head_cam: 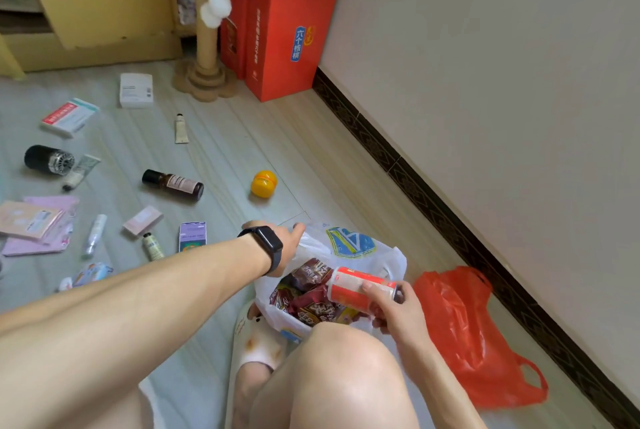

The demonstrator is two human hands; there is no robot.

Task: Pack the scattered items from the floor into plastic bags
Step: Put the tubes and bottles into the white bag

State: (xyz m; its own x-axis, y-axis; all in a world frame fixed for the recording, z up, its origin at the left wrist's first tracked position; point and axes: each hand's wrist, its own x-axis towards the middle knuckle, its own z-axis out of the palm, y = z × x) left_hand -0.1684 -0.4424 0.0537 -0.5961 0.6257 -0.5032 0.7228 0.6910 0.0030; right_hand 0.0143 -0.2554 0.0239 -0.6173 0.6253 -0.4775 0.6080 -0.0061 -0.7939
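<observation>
Knee (346, 376) hides white bag (388, 257) base; hands (289, 245) (400, 307) grip rim, apparent can (356, 290).

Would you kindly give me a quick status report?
Left hand holds white bag open. Right hand grips red can at its mouth. Nothing blocking.

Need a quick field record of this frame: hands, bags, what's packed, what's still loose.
left hand: grips the rim of the white plastic bag, holding it open
right hand: holds a red-and-white can at the bag's mouth
packed: dark red snack packets inside the white bag
red plastic bag: crumpled on the floor near the wall, untouched
still loose: brown bottle, yellow capsule, cream tube, white box, more small items at left
</observation>
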